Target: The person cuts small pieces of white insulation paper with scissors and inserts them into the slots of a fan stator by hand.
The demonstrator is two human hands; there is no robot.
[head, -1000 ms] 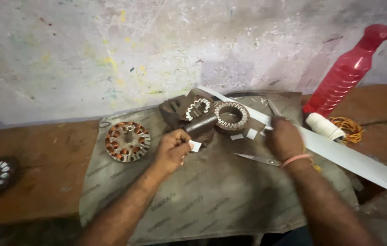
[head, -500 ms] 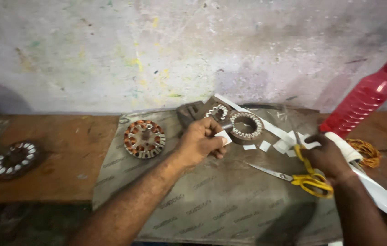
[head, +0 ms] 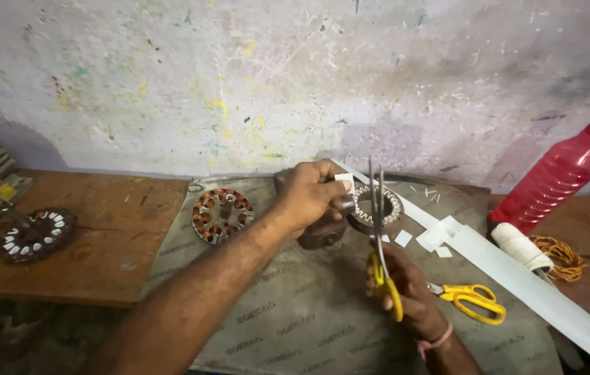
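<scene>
While a grey printed sack [head: 323, 319] covered the bench [head: 100, 236], a red bottle [head: 552, 180] leaned right. Right hand [head: 410, 292] gripped yellow scissors [head: 382, 257], blades up; left hand [head: 309, 194] pinched a white paper slip [head: 344, 182] over the motor ring [head: 377, 206].
</scene>
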